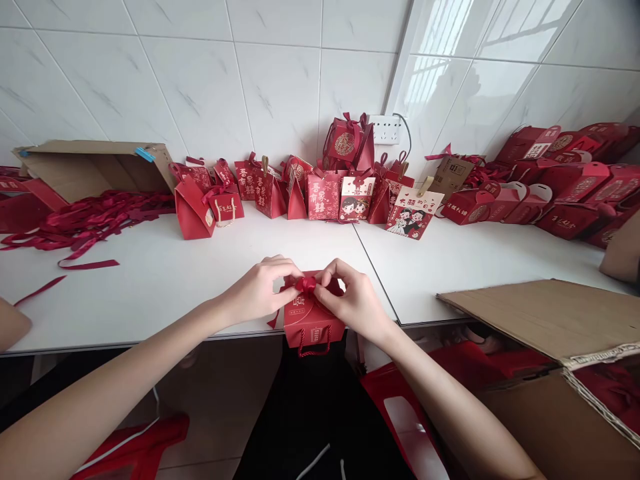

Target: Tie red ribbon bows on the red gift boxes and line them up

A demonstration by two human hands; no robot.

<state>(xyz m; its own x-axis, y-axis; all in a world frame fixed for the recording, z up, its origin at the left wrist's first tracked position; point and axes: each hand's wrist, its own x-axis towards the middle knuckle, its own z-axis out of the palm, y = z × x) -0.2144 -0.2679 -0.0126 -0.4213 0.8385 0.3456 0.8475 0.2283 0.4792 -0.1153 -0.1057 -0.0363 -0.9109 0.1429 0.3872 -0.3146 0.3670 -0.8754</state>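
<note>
A red gift box (300,327) with a twisted rope handle sits at the table's front edge, in the middle of the head view. On its top is a red ribbon bow (307,285). My left hand (263,290) pinches the bow from the left, thumb and forefinger closed on it. From the other side, my right hand (350,297) grips the same bow between thumb and bent forefinger. A ribbon end hangs down at the box's left side. My fingertips partly cover the knot.
Finished-looking red gift boxes (324,197) stand along the tiled wall. Loose red ribbons (100,217) spill from a cardboard box (95,167) at left. More red boxes (570,193) are piled at right, behind an open carton (530,320). Another person's arm (623,253) shows at the right edge.
</note>
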